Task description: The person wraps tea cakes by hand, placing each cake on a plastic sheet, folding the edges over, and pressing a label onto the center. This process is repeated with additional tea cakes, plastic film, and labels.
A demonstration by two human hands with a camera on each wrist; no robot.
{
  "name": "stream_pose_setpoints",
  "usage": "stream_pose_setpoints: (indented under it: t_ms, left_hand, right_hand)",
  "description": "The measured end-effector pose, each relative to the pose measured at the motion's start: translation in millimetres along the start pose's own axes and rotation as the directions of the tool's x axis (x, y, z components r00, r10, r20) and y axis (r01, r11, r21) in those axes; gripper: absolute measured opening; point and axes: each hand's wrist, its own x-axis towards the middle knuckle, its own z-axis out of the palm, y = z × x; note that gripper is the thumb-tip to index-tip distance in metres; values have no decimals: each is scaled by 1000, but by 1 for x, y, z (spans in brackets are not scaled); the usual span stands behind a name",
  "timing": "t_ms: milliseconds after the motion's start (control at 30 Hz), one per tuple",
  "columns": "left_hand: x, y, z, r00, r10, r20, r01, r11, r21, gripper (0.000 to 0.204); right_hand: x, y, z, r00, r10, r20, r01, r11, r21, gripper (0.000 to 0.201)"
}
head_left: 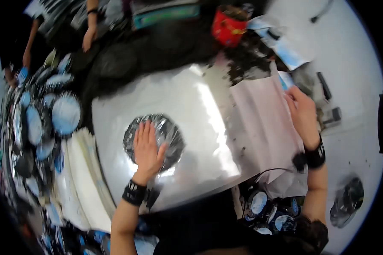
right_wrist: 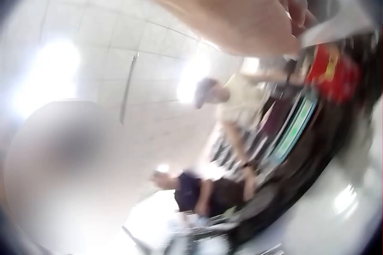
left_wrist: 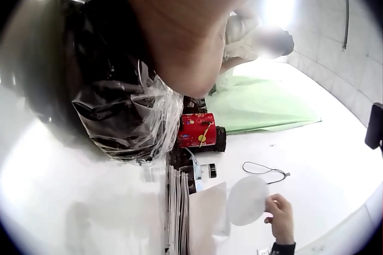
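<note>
My left hand lies flat, fingers straight, on a round black bundle wrapped in clear plastic, which sits on a shiny pale sheet. Up close in the left wrist view, the palm edge rests against the crinkled wrap. Over the pinkish paper stack, my right hand pinches a thin label. The left wrist view shows this label as a round white disc in the right fingers. In the right wrist view the hand is blurred.
Similar wrapped rounds are piled at the left beside folded cream cloth. Dark material lines the far side, with a red container. A clear plastic item lies far right. Other people's arms reach in at upper left.
</note>
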Motion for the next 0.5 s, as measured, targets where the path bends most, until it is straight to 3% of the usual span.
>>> stream_pose_setpoints:
  t_ms: [33,100,133,167,200,267,300,333,367,467,500]
  left_hand:
    - [-3,-1,2,1000,-23,2,23,1000,12,69]
    - [0,-2,5,1000,-12,-20,12,1000,13,65]
    - [0,-2,6,1000,-12,-16,12,1000,15,64]
    - [0,-1,7,1000,-13,-18,13,1000,20,64]
    - [0,-3,7,1000,-13,-18,14,999,31,64]
    - [0,-3,5,998,-5,-68,10,997,73,61]
    - [-15,-16,25,996,-58,-69,44,980,-197,58]
    - [-28,-29,47,993,-108,-56,71,887,-456,56]
    - [-24,-23,39,982,-134,-132,36,822,-569,54]
    - [-25,-26,38,996,-9,-89,-30,901,-433,51]
    - [-22,-18,28,997,-71,33,78,888,-452,47]
  right_hand:
    - [-16,-47,-6,972,187,142,-204,972,118,13]
    - [-48,-70,63,1000,-2,18,-4,927,375,31]
    - [-61,-76,107,981,-185,62,130,858,496,40]
    - [-61,-110,136,942,-336,-12,277,754,595,45]
    - [-77,-146,180,986,-157,59,44,581,813,44]
    - [-87,-185,216,893,-445,65,288,678,676,55]
    - [-92,-193,218,882,-454,128,261,697,668,54]
    - [-95,-200,217,868,-458,192,235,719,654,54]
    - [-96,-204,214,849,-459,261,208,745,634,53]
    - [-35,-191,213,856,-427,291,-54,486,872,61]
    - [-45,-196,219,858,-419,297,-67,481,874,64]
